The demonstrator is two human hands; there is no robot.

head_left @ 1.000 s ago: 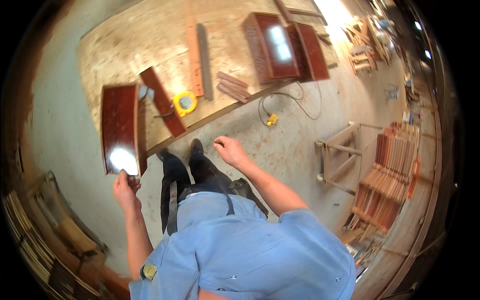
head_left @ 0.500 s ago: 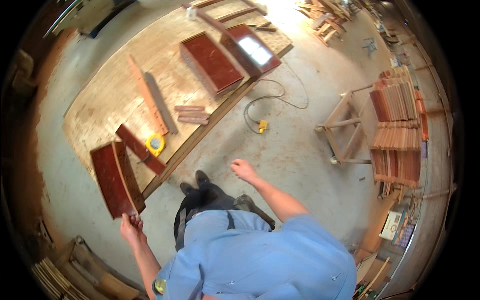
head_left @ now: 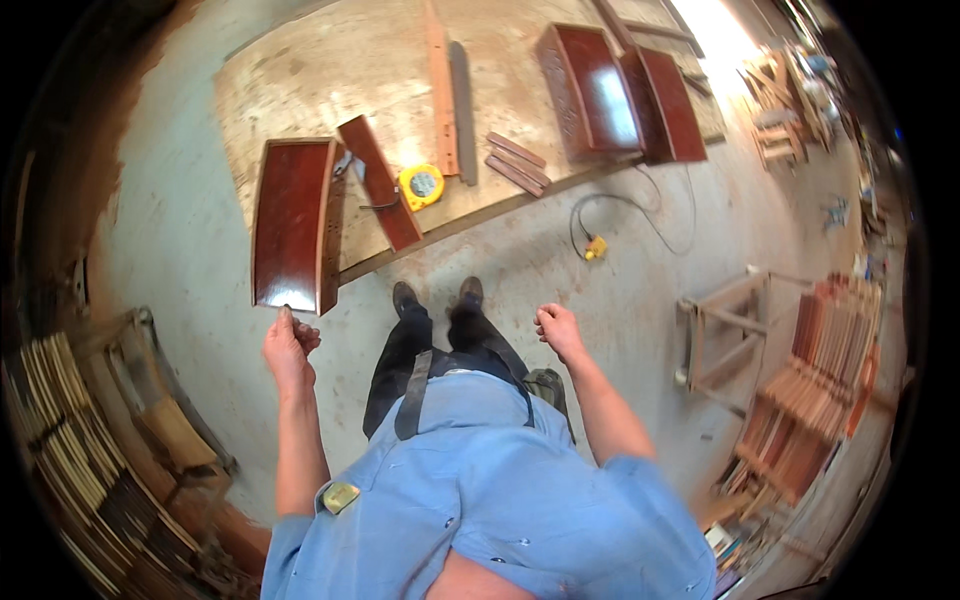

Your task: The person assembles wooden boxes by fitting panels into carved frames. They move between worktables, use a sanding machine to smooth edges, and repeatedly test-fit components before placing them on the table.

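Observation:
My left hand (head_left: pixel 290 345) is at the near end of a reddish-brown wooden drawer (head_left: pixel 292 225), its fingertips pinched on the edge. The drawer lies at the left corner of a plywood worktable (head_left: pixel 330 85), its near end jutting past the edge. My right hand (head_left: pixel 557 328) hangs over the floor with curled fingers, away from any object, and I see nothing in it. Beside the drawer lies a narrow red-brown board (head_left: pixel 382 185) with a dark, thin tool partly across it. A yellow tape measure (head_left: pixel 421 186) sits right of that board.
Several short wood strips (head_left: pixel 517 163) and a long wooden bar (head_left: pixel 442 90) lie on the table. Farther right stand two red-brown boxes (head_left: pixel 600 90). A cable with a yellow plug (head_left: pixel 595 248) lies on the floor. Wood stacks (head_left: pixel 820 360) and a wooden frame (head_left: pixel 735 320) stand right.
My view has turned, so the table now sits higher and farther right in it. My left hand stays at the drawer's near end. My right hand stays curled.

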